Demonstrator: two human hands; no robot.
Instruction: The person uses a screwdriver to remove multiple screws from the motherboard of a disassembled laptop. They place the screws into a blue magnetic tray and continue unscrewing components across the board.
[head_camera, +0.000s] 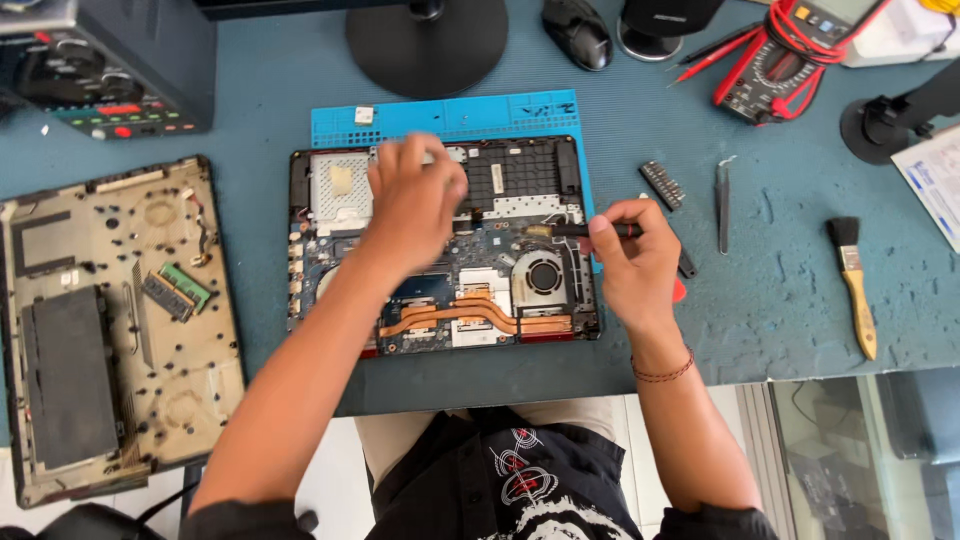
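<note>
laptop: opened-up laptop (445, 290) lying on a blue mat (450, 118) in the middle of the blue-grey surface (780, 290), guts facing up. You can see the fan (543, 276) on the right side and copper heat pipes (470, 318) running along the near edge.

left hand: left hand (412, 205) is over the upper middle of the board, fingers curled down onto it. It's a bit blurred, so I honestly can't tell if it's pinching anything or just pressing.

right hand: right hand (630, 260) sits at the laptop's right edge, closed around a dark screwdriver (585, 230) that lies roughly level, tip pointing left over the board just above the fan. Red cord bracelet on that wrist.

bottom cover: the laptop's bottom cover (115, 330) is off to the left, inside face up, with two memory sticks (178, 292) resting on it and a bunch of small dark bits scattered around, too small to make out.

right of the laptop: a bit holder (662, 184) just beside the mat, tweezers (722, 205) next to that, and a wooden-handled brush (853, 285) further out.

far edge: red multimeter (790, 60) with its leads, a black mouse (577, 32), a round monitor stand (427, 45), and a dark bench unit (110, 65) in the left corner.
</note>
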